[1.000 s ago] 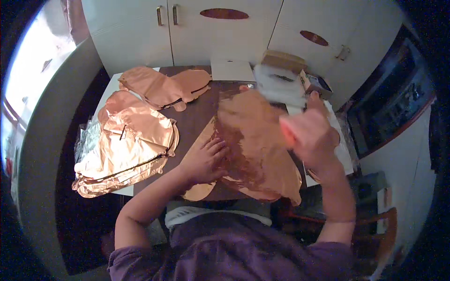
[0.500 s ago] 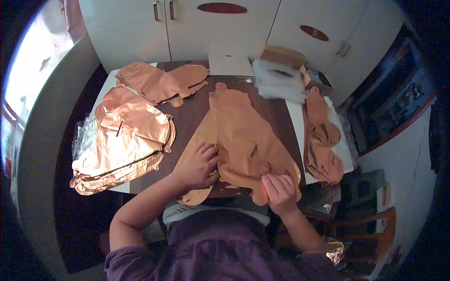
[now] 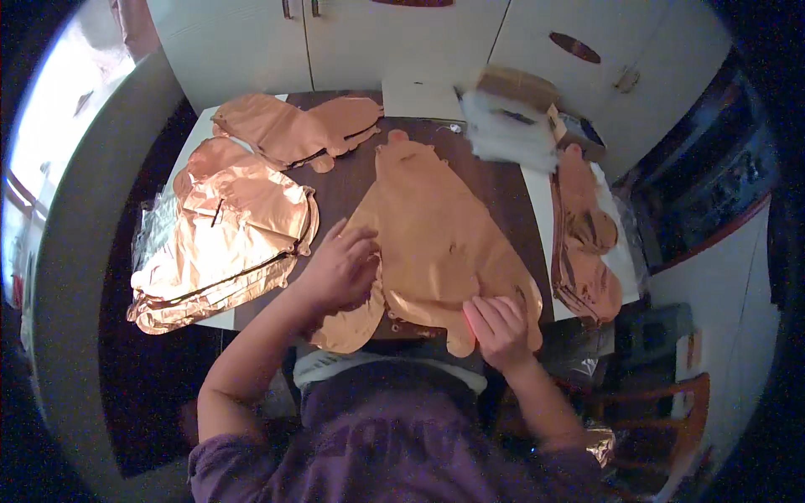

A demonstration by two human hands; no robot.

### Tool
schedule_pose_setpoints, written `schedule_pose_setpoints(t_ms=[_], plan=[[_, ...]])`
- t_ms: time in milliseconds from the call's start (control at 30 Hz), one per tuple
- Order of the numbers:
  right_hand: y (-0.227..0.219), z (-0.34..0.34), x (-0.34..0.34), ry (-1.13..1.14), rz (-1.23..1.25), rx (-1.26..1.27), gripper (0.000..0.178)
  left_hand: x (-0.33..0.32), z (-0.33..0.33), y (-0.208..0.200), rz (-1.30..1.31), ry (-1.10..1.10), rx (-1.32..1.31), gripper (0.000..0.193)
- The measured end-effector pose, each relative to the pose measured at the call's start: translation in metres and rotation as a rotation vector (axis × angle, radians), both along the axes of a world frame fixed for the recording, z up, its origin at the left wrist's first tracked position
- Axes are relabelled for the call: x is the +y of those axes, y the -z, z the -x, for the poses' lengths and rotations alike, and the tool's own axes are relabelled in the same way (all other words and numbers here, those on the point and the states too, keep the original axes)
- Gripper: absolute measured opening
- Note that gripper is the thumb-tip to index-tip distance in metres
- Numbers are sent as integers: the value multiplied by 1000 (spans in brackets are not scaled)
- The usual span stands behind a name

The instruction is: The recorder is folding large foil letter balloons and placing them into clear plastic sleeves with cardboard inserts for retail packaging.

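Note:
A large flat copper-coloured foil balloon [image 3: 432,218] lies in front of me, with its narrow top pointing to the far side and rounded lobes at the near edge. My left hand [image 3: 342,267] is over its left part, fingers bent and apart, holding nothing. At the balloon's lower right, my right hand [image 3: 496,329] is closed, resting at the near edge. A small orange-red thing [image 3: 478,324] shows between its fingers; its kind is hard to make out. The fingertips hide the foil under them.
The dark table [image 3: 495,193] has white strips at its sides. More flat foil balloons lie at left [image 3: 231,230], far left [image 3: 289,130] and right [image 3: 583,230]. At the back right, a cardboard box [image 3: 516,84] stands by white plastic wrapping [image 3: 507,130]. A wooden chair [image 3: 671,411] is at right.
My left hand has lifted and moved left from the balloon's middle, its fingers spreading. The right hand stays closed near the lower right edge. The whole view has shifted slightly.

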State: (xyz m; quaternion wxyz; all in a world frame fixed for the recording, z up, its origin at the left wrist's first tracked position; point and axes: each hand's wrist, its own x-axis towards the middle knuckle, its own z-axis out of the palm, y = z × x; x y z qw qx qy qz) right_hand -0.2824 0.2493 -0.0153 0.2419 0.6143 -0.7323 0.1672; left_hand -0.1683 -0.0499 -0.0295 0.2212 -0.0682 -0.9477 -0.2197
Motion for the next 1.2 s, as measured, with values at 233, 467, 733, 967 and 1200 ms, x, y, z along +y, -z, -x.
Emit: schedule_pose_setpoints(t_ms=[233, 467, 733, 967, 1200], plan=[[9, 3, 8, -19, -50, -36, 27, 17, 16, -10, 91, 18, -65, 48], [-17, -19, 20, 154, -121, -104, 24, 17, 11, 5, 74, 49, -98, 52], [45, -50, 69, 611, 219, -1872, 28, 11, 9, 8, 60, 66, -129, 51], [54, -55, 18, 620, 761, -1961, 22, 10, 12, 5, 75, 77, -87, 50], [29, -51, 19, 569, 543, -1619, 21, 10, 15, -6, 46, 103, -61, 49]])
